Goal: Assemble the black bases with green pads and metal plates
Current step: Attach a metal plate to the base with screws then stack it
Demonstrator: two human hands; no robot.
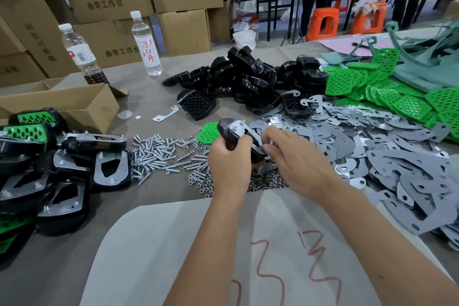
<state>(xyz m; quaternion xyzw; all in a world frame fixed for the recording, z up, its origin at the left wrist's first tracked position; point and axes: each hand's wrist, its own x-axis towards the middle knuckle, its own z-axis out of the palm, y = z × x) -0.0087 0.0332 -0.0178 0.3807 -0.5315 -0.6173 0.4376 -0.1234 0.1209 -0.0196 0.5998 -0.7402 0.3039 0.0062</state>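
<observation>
Tilted black base (227, 131), metal plate (242, 129) seemingly on it, held above table.

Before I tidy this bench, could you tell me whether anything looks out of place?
Mostly it is sorted into heaps. One small metal bracket lies alone on the table, apart from the metal plates, between the cardboard box and the black bases. Two small pale bits lie beside it.
</observation>
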